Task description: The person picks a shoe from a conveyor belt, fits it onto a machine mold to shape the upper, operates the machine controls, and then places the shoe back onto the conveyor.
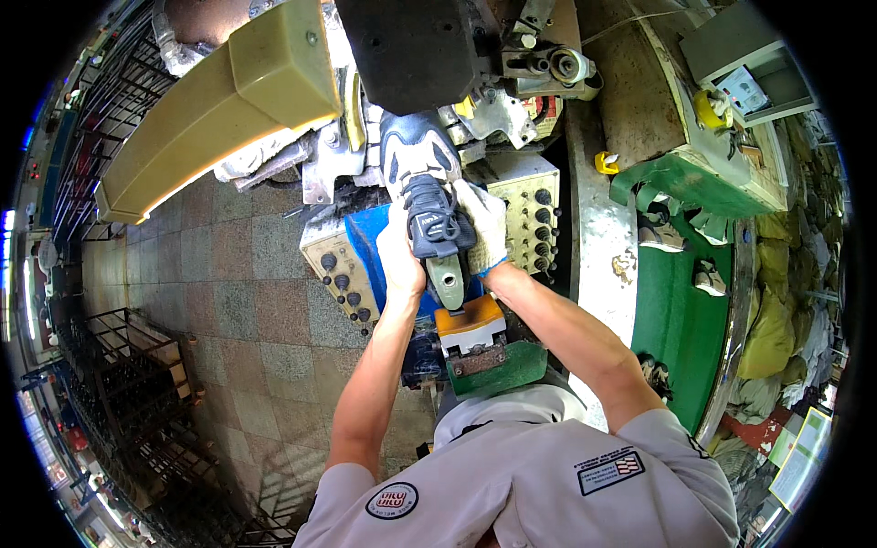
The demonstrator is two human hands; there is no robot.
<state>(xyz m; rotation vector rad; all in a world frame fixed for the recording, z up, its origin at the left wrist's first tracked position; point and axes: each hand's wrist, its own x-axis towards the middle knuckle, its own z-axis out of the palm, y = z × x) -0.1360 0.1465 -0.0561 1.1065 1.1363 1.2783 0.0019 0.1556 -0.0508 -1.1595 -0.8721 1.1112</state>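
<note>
A dark blue and grey sneaker upper (427, 196) with dark laces sits on a grey-green shoe last (447, 285). Its toe points away from me, in among the metal plates of a machine. My left hand (400, 251) is closed round the left side of the shoe. On the opposite side, my right hand (484, 226), in a white glove with a blue cuff, grips the shoe near its collar. Both hands' fingertips are partly hidden by the shoe. A black block (406, 55) of the machine hangs above the toe. Below the last's heel end is an orange-topped support (470, 317).
A curved yellow-beige machine cover (219, 110) reaches out at left. Knobbed control boxes (525, 215) flank the shoe. At right, a green conveyor belt (676, 310) carries several shoes past a wooden cabinet (639, 100). Dark metal racks (128, 365) stand at left.
</note>
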